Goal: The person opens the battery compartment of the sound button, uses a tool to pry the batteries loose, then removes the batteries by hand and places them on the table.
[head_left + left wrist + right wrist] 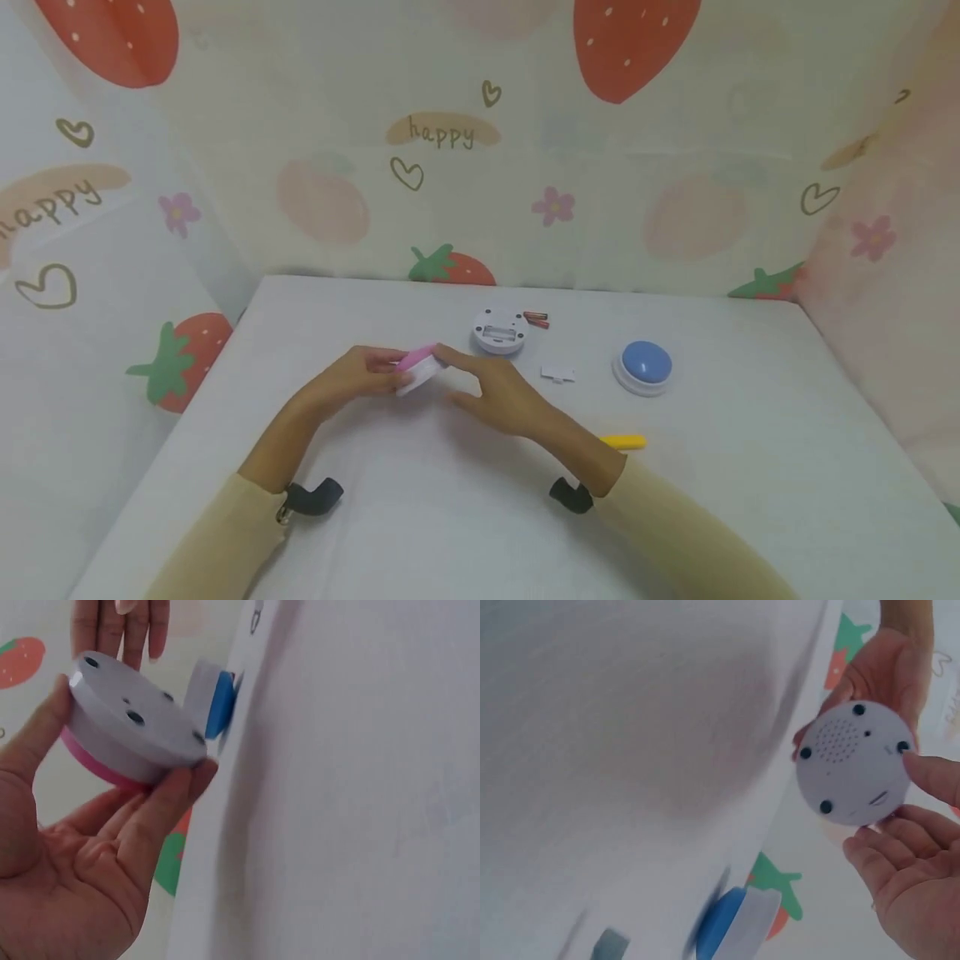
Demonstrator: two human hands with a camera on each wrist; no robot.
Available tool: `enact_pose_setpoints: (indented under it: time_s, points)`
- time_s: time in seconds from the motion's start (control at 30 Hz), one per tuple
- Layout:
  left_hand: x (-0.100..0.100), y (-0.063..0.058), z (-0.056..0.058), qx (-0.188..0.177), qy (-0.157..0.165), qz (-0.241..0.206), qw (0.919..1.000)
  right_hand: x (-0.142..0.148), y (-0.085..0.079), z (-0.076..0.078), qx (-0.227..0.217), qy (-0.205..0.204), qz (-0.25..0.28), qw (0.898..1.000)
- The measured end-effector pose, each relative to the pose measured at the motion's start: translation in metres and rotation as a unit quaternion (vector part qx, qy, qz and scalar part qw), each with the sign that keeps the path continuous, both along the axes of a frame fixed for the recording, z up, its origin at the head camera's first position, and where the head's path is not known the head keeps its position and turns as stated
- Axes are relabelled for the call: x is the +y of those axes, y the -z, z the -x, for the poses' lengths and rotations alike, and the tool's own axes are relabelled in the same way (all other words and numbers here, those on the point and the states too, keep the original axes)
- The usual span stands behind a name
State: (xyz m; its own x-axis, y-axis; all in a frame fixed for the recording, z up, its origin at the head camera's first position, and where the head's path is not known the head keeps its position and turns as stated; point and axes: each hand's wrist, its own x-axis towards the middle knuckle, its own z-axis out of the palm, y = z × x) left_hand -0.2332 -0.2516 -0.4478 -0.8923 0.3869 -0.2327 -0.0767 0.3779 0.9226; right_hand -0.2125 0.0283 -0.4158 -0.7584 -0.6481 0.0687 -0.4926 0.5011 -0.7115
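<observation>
My left hand (367, 372) grips a round push button (422, 367) by its edge, above the table. The button has a pink top and a white base; in the right wrist view the base (855, 765) shows dark feet, a patch of small holes and a slot. Extended fingers of my right hand (502, 392) meet the button's far edge, with the thumb apart in the head view. Behind them a white round unit (500, 332) lies upside down, its battery compartment uncovered. Two small batteries (536, 319) lie beside it, and a white battery cover (557, 373) is nearer.
Off to the right stands a blue push button (647, 364) on a white base. A yellow stick-shaped thing (624, 442) is partly hidden behind my right forearm. The white table (420, 533) meets patterned cloth walls (465, 192) at the back and sides.
</observation>
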Motion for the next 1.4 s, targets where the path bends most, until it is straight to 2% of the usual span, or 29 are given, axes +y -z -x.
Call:
enact_pose_setpoints:
  time_s: [0.17,0.33,0.5,0.63,0.87,1.03,1.17,1.3,1.4]
  points:
    - [0.008,0.001,-0.002,-0.060,0.073,-0.070,0.9931,0.017,-0.004,-0.003,0.008,0.012,0.015,1.000]
    - [0.022,0.002,-0.005,-0.102,0.115,-0.111,0.9819,0.031,-0.005,-0.004,-0.025,0.021,0.048,0.998]
    - [0.037,0.000,-0.007,-0.142,0.133,-0.106,0.9752,0.041,-0.005,-0.006,-0.057,0.024,0.079,0.995]
    - [0.047,-0.003,-0.007,-0.157,0.132,-0.081,0.9755,0.045,-0.004,-0.007,-0.070,0.025,0.092,0.993]
    - [0.061,-0.003,-0.004,-0.177,0.152,-0.046,0.9713,0.046,0.000,-0.007,-0.077,0.032,0.063,0.995]
    - [0.068,-0.002,-0.004,-0.170,0.130,-0.029,0.9763,0.048,0.005,-0.006,-0.111,0.059,0.037,0.991]
    - [0.070,-0.005,-0.007,-0.168,0.082,-0.044,0.9814,0.051,0.010,-0.005,-0.147,0.097,0.043,0.983]
    - [0.072,-0.007,-0.010,-0.162,0.019,-0.060,0.9847,0.053,0.011,-0.006,-0.199,0.132,0.057,0.969]
    - [0.073,-0.008,-0.011,-0.150,-0.009,-0.071,0.9861,0.054,0.012,-0.008,-0.243,0.151,0.067,0.956]
